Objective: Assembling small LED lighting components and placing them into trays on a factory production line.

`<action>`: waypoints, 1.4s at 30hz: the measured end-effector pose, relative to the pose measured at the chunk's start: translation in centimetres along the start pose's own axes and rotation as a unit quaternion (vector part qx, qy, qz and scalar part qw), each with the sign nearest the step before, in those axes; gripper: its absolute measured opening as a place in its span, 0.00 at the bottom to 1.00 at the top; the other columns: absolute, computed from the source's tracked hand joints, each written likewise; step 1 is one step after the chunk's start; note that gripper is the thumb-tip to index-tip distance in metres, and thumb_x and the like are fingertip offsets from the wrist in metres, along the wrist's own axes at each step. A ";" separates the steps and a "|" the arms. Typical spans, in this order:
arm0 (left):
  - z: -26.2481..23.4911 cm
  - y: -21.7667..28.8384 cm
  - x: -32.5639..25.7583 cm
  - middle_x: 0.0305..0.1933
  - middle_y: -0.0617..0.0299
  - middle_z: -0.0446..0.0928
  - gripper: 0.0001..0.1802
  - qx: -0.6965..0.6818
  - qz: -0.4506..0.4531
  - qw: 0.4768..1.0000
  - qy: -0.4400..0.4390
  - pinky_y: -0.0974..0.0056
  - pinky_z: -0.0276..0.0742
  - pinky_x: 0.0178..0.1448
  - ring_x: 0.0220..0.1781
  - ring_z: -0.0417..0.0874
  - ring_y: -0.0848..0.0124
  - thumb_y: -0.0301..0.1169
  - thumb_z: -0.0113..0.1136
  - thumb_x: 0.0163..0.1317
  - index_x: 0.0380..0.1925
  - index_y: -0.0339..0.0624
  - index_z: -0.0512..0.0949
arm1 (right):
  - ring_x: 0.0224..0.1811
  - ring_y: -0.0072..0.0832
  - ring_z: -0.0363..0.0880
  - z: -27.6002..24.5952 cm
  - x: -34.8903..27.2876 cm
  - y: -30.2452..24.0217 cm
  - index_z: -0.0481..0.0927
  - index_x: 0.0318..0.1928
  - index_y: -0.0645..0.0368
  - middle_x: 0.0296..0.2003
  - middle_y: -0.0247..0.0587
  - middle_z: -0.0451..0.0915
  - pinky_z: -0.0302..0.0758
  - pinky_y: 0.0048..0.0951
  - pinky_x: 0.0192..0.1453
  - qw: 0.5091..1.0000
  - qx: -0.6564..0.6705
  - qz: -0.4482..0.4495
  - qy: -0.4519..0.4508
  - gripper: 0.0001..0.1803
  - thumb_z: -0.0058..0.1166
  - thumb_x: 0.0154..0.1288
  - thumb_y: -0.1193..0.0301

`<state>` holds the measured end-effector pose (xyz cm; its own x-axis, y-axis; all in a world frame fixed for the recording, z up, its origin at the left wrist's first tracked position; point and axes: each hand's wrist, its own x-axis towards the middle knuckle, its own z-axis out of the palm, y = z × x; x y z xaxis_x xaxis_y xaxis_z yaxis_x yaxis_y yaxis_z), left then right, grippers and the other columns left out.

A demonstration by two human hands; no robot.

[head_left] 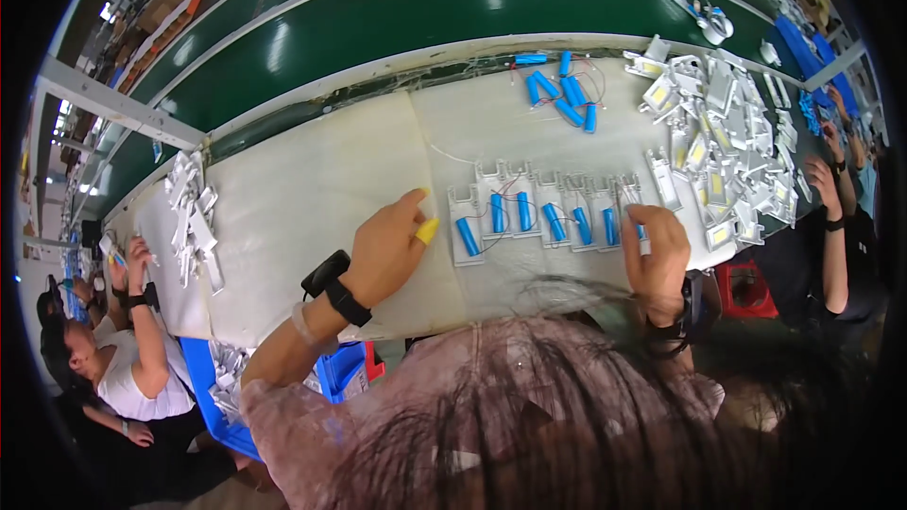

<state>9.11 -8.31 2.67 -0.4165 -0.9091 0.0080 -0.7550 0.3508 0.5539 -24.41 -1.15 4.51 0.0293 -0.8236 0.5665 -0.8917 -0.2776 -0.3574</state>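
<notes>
A row of several white plastic housings (468,247) lies on the bench before me, each with a blue cylindrical battery (524,212) and thin wires on it. At the row's right end, my right hand (663,255) has thumb and fingers closed about a blue battery (641,231), which they partly hide. Left of the row rests my left hand (389,244), empty, its thumb and forefinger apart. Yellow covers show on its fingertips. Farther back lies a loose group of blue batteries (570,113) with red and dark wires.
Piled white housings (718,132), some with yellow patches, cover the right of the bench. White strips (196,217) are heaped at the left. Behind runs a green conveyor (378,33). A blue bin (203,387) stands below the front edge. Co-workers (142,349) sit at both sides.
</notes>
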 end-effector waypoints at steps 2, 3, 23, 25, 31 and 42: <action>0.9 -0.6 -0.2 0.37 0.55 0.79 0.24 -0.083 -0.024 0.996 -0.012 0.65 0.76 0.40 0.35 0.81 0.66 0.25 0.59 0.60 0.56 0.36 0.66 | 0.30 0.43 0.78 -1.5 -1.5 2.8 0.78 0.42 0.63 0.30 0.49 0.79 0.72 0.37 0.34 0.988 -0.105 0.113 -0.030 0.10 0.57 0.60 0.73; 1.4 -0.7 0.0 0.35 0.55 0.78 0.24 -0.160 -0.059 0.985 -0.028 0.67 0.76 0.41 0.35 0.80 0.68 0.25 0.58 0.61 0.57 0.35 0.65 | 0.29 0.42 0.78 -1.6 -2.2 3.7 0.78 0.43 0.63 0.30 0.48 0.79 0.72 0.37 0.33 0.975 -0.127 0.174 -0.050 0.11 0.58 0.61 0.71; 5.0 4.4 6.7 0.40 0.65 0.76 0.16 -0.442 -0.223 0.858 -0.136 0.68 0.75 0.34 0.33 0.76 0.76 0.28 0.54 0.63 0.51 0.40 0.71 | 0.32 0.42 0.79 1.7 -1.7 5.1 0.74 0.50 0.64 0.40 0.54 0.76 0.76 0.37 0.40 0.963 0.110 0.205 -0.136 0.26 0.65 0.52 0.66; 4.4 5.5 6.6 0.41 0.65 0.76 0.16 -0.393 -0.161 0.890 -0.165 0.69 0.74 0.36 0.35 0.76 0.75 0.28 0.55 0.63 0.51 0.40 0.71 | 0.33 0.43 0.78 1.7 -1.5 4.8 0.71 0.54 0.65 0.42 0.56 0.74 0.75 0.37 0.42 0.971 0.089 0.181 -0.128 0.30 0.64 0.52 0.67; 5.5 6.6 8.0 0.39 0.63 0.75 0.14 -0.429 -0.189 0.870 -0.151 0.69 0.72 0.34 0.33 0.74 0.75 0.29 0.52 0.62 0.47 0.38 0.71 | 0.47 0.53 0.77 1.9 -1.5 4.9 0.55 0.65 0.70 0.50 0.67 0.73 0.74 0.39 0.52 0.933 0.191 0.267 -0.146 0.44 0.63 0.52 0.67; 7.3 7.8 8.6 0.42 0.59 0.76 0.16 -0.361 -0.232 0.893 -0.135 0.69 0.73 0.35 0.36 0.75 0.75 0.28 0.51 0.62 0.49 0.33 0.70 | 0.65 0.38 0.65 3.4 -2.7 3.4 0.47 0.70 0.69 0.67 0.55 0.58 0.60 0.33 0.70 0.746 0.534 0.374 -0.136 0.38 0.49 0.62 0.82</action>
<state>-4.05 -11.73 0.95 -0.3236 -0.7971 -0.5098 -0.3962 -0.3751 0.8380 -25.96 -1.56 -0.77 -0.0770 -0.9751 -0.2078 0.1594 0.1937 -0.9680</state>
